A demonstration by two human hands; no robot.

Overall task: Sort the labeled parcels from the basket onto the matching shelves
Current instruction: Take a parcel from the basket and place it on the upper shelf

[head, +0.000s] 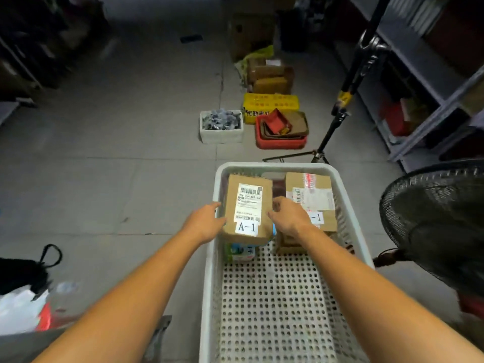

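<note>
The left hand (pixel 207 221) and right hand (pixel 288 216) gripped the A-1 parcel (pixel 248 208) in the white basket (pixel 277 166), a second parcel (pixel 311 195) just beside it. A fan (pixel 432 221) and tripod (pixel 337 119) stood near on the grey floor tiles (pixel 131 153).

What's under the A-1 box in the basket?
A white packet with green-blue print pokes out beneath the A-1 box; its rest and anything else below is covered.

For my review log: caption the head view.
Left-hand grip and right-hand grip hold the brown cardboard parcel labelled A-1 in the white perforated plastic basket.
</note>
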